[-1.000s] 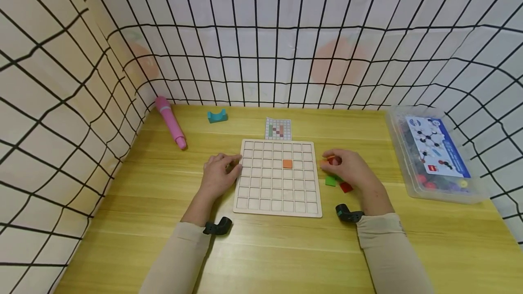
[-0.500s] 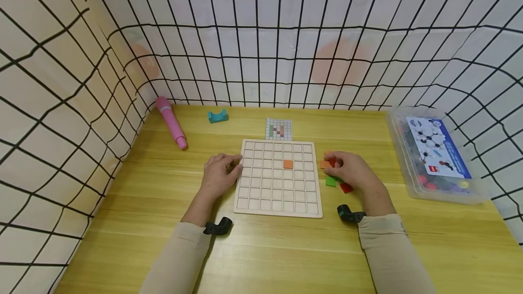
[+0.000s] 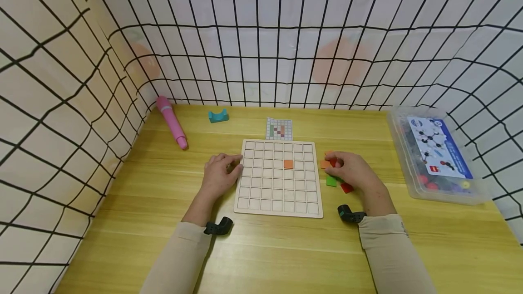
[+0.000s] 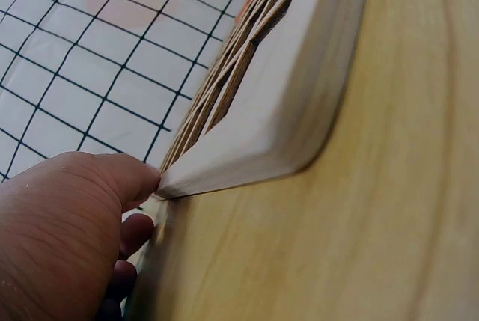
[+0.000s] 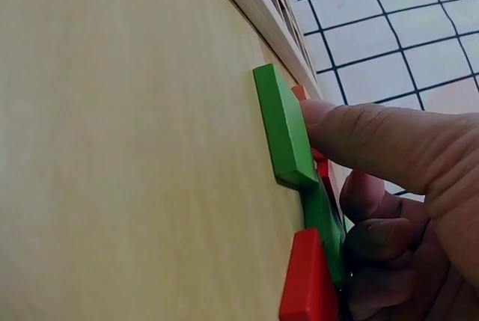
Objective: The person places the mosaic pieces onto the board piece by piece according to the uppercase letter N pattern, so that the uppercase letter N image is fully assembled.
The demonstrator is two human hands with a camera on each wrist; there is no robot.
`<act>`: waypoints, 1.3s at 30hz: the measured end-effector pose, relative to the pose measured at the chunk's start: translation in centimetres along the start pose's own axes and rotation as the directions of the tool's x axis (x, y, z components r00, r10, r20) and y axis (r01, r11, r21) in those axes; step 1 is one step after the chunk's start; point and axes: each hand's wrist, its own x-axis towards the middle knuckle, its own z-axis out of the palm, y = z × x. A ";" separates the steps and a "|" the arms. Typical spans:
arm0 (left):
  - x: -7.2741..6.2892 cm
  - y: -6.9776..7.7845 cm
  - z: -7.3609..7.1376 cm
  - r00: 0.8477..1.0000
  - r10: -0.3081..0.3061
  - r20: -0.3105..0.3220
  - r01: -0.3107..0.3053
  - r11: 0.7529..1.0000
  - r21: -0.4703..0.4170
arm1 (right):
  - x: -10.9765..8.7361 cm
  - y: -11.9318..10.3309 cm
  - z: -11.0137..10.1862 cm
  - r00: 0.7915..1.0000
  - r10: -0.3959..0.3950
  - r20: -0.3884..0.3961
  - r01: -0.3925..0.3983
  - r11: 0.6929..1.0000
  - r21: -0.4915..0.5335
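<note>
A pale wooden grid board (image 3: 267,192) lies flat, with one orange tile (image 3: 288,164) in an upper cell. My left hand (image 3: 219,176) touches the board's left edge with thumb and index finger. In the left wrist view, the thumb (image 4: 135,179) meets the board's side. My right hand (image 3: 354,171) is over loose tiles right of the board, its fingers bent around a red tile (image 3: 333,162); whether it pinches that tile is hidden. Near those fingers lie another orange tile (image 3: 325,164), a green tile (image 5: 284,130) and another red tile (image 5: 308,276).
Behind the board lies a printed pattern card (image 3: 279,129). A pink microphone-shaped object (image 3: 172,122) and a teal curved piece (image 3: 218,115) are at the back left. On the right stands a clear plastic box (image 3: 412,180) with a blue-and-white label. Black-grid mesh encloses the table.
My right hand has shifted slightly right and toward me since the first frame, leaving the orange tiles more exposed; it then stays almost still. My left hand stays at the board's edge.
</note>
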 end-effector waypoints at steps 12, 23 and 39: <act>0.0 0.0 0.1 1.000 0.002 0.005 -0.002 1.000 0.003 | 0.0 -0.2 0.0 1.000 -0.005 -0.011 0.004 0.999 -0.036; -0.1 0.1 -0.1 1.000 0.003 0.004 -0.003 1.000 0.012 | -0.2 -1.2 0.1 0.999 -0.018 -0.027 0.018 1.000 -0.013; 0.0 -0.2 0.1 1.000 0.003 -0.013 -0.003 1.000 -0.001 | -0.4 -4.1 1.4 0.992 -0.122 0.030 0.120 0.991 0.054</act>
